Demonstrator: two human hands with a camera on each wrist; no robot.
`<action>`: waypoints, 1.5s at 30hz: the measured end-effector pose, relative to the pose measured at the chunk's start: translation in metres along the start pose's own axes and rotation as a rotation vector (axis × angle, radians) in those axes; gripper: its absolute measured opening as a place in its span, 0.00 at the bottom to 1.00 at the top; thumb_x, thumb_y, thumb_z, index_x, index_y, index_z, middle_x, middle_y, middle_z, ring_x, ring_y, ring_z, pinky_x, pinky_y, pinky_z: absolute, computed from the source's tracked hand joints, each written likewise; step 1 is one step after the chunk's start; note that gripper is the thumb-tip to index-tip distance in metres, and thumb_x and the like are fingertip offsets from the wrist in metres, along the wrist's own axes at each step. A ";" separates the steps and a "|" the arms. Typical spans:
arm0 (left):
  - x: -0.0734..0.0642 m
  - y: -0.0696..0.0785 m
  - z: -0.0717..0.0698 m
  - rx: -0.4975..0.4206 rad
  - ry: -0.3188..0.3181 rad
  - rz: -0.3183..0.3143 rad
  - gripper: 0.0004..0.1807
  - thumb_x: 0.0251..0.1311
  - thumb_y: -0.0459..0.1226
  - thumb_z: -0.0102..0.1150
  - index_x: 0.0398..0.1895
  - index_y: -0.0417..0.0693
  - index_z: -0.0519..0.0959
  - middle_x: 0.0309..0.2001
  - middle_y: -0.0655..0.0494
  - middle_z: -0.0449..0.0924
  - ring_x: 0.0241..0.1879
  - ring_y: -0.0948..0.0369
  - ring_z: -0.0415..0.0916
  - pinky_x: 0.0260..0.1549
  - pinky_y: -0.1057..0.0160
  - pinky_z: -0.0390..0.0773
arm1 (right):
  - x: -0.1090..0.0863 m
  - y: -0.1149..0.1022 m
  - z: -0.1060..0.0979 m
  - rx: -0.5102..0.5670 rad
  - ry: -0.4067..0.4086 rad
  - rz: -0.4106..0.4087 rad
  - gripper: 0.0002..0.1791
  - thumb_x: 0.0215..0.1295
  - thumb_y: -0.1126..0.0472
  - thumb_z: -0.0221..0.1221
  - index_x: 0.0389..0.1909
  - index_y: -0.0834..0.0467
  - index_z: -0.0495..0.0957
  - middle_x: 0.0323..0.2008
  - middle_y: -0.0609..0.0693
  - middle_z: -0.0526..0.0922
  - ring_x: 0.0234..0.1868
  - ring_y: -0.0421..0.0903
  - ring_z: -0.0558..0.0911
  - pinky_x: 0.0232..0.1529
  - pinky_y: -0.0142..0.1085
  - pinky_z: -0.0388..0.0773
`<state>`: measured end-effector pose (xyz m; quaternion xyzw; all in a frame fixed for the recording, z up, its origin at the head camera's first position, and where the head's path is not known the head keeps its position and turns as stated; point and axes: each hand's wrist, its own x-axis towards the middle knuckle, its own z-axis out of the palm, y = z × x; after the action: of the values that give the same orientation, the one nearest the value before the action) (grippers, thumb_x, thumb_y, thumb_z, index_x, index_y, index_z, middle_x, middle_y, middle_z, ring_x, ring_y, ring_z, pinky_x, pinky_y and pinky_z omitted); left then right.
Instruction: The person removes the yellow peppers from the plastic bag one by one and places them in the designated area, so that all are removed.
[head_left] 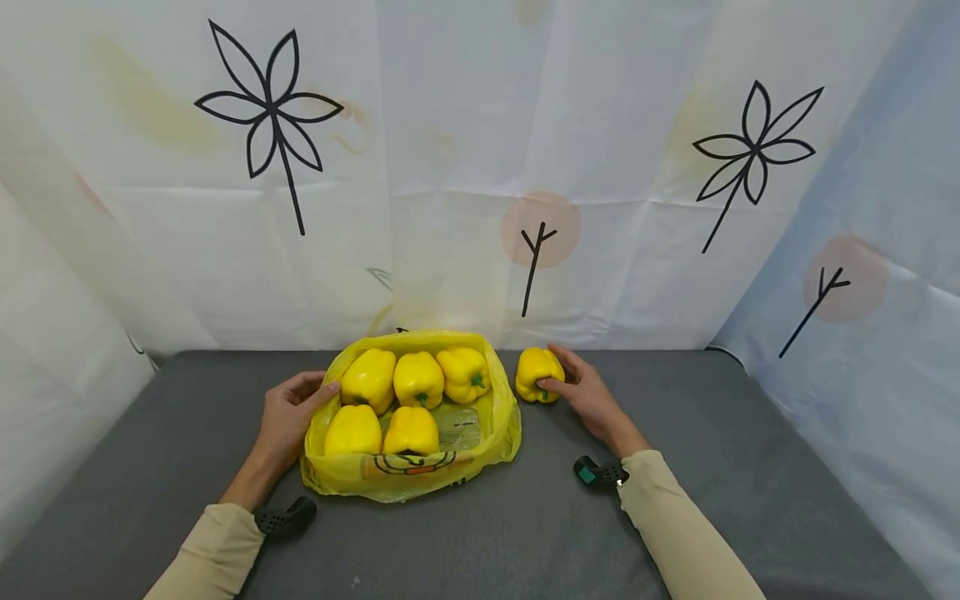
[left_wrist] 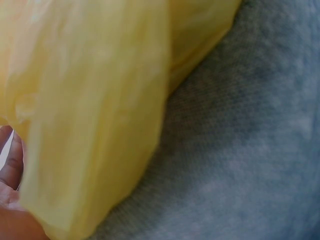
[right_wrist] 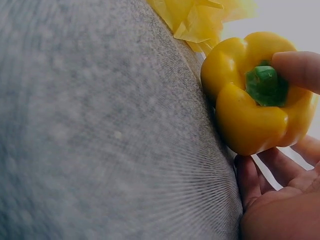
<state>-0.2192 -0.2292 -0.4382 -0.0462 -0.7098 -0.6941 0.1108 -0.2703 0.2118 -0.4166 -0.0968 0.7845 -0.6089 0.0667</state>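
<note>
Beige sleeves (head_left: 693, 542) are stretched forward over the grey tablecloth (head_left: 480, 558). One yellow bell pepper (head_left: 531, 367) is pinched between thumb and fingers of the right hand (head_left: 596, 408), held between that hand and the yellow plastic bag (head_left: 506, 437) just to its left, with its green stem (right_wrist: 266, 77) on the near side. Five more peppers (head_left: 417, 379) are contained in the bag, whose left rim is gripped by the left hand (head_left: 283, 421); the right wrist is angled inward.

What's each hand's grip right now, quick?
Left hand: closed, holding the yellow bag at its side.
Right hand: closed, holding the yellow bell pepper that is outside the bag.
</note>
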 end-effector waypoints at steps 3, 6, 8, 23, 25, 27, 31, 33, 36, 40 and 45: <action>-0.001 0.001 0.001 0.001 0.004 -0.007 0.14 0.70 0.37 0.64 0.52 0.36 0.81 0.39 0.61 0.83 0.38 0.64 0.81 0.37 0.69 0.84 | 0.000 0.000 0.000 -0.002 -0.006 -0.004 0.43 0.71 0.63 0.63 0.81 0.58 0.51 0.79 0.58 0.53 0.75 0.60 0.60 0.72 0.56 0.58; -0.001 0.003 0.002 0.014 0.014 -0.019 0.17 0.70 0.37 0.64 0.54 0.31 0.79 0.38 0.61 0.83 0.38 0.64 0.81 0.37 0.69 0.84 | -0.001 0.000 -0.001 0.002 -0.016 -0.004 0.44 0.70 0.63 0.64 0.81 0.58 0.50 0.79 0.58 0.52 0.75 0.60 0.59 0.72 0.56 0.58; -0.001 0.003 0.002 0.011 0.017 -0.026 0.20 0.70 0.37 0.64 0.55 0.28 0.77 0.38 0.61 0.83 0.38 0.64 0.81 0.36 0.69 0.84 | -0.001 -0.001 -0.001 0.002 -0.026 -0.004 0.45 0.70 0.63 0.64 0.81 0.58 0.50 0.79 0.58 0.52 0.75 0.60 0.59 0.72 0.56 0.58; -0.002 0.003 0.001 0.008 0.008 -0.015 0.22 0.70 0.36 0.63 0.57 0.25 0.75 0.39 0.62 0.83 0.38 0.65 0.81 0.36 0.69 0.83 | -0.006 -0.010 -0.010 -0.031 -0.061 0.006 0.49 0.67 0.57 0.68 0.81 0.56 0.50 0.78 0.58 0.54 0.76 0.60 0.57 0.72 0.60 0.57; -0.002 0.003 0.001 0.014 0.004 -0.010 0.22 0.70 0.36 0.63 0.57 0.25 0.75 0.39 0.61 0.83 0.39 0.65 0.81 0.37 0.69 0.84 | -0.007 -0.011 -0.012 -0.041 -0.057 0.004 0.49 0.68 0.56 0.68 0.81 0.57 0.49 0.78 0.59 0.54 0.76 0.61 0.58 0.71 0.61 0.57; -0.002 0.003 0.001 0.019 0.002 -0.001 0.22 0.70 0.36 0.63 0.57 0.25 0.75 0.39 0.61 0.82 0.39 0.64 0.81 0.37 0.69 0.84 | -0.007 -0.013 -0.014 -0.041 -0.053 -0.004 0.48 0.68 0.57 0.67 0.81 0.58 0.49 0.78 0.60 0.55 0.75 0.61 0.58 0.71 0.61 0.58; -0.002 0.002 0.000 0.036 0.002 0.011 0.21 0.70 0.37 0.63 0.55 0.26 0.76 0.39 0.61 0.82 0.39 0.64 0.81 0.37 0.69 0.84 | -0.007 -0.019 -0.019 -0.037 -0.030 -0.024 0.47 0.69 0.57 0.66 0.81 0.59 0.49 0.78 0.61 0.55 0.76 0.61 0.58 0.71 0.62 0.58; -0.001 0.002 0.000 0.034 0.005 0.009 0.20 0.70 0.37 0.63 0.55 0.27 0.77 0.39 0.61 0.82 0.39 0.64 0.81 0.37 0.69 0.84 | -0.009 -0.024 -0.022 -0.040 -0.013 -0.035 0.47 0.70 0.56 0.66 0.81 0.58 0.49 0.78 0.60 0.56 0.76 0.61 0.57 0.71 0.62 0.57; -0.001 0.002 0.001 0.035 0.011 0.003 0.21 0.70 0.37 0.63 0.56 0.26 0.76 0.39 0.61 0.82 0.38 0.64 0.81 0.37 0.69 0.84 | -0.012 -0.032 -0.026 -0.058 0.008 -0.051 0.46 0.70 0.56 0.65 0.81 0.57 0.49 0.78 0.59 0.56 0.77 0.60 0.56 0.71 0.63 0.56; -0.001 0.003 0.002 0.030 0.013 -0.003 0.22 0.70 0.36 0.63 0.56 0.24 0.75 0.38 0.61 0.83 0.38 0.64 0.81 0.37 0.69 0.84 | -0.016 -0.044 -0.028 -0.087 0.026 -0.077 0.47 0.70 0.55 0.66 0.81 0.58 0.50 0.78 0.58 0.56 0.77 0.60 0.55 0.71 0.64 0.56; -0.001 0.002 0.002 0.025 0.012 0.007 0.22 0.70 0.36 0.64 0.56 0.24 0.76 0.38 0.60 0.83 0.38 0.64 0.81 0.37 0.69 0.84 | -0.016 -0.058 -0.023 -0.131 0.016 -0.113 0.46 0.69 0.53 0.67 0.80 0.58 0.52 0.77 0.57 0.58 0.76 0.62 0.58 0.70 0.61 0.61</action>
<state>-0.2183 -0.2271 -0.4361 -0.0430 -0.7177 -0.6849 0.1182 -0.2558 0.2231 -0.3550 -0.1401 0.8164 -0.5598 0.0194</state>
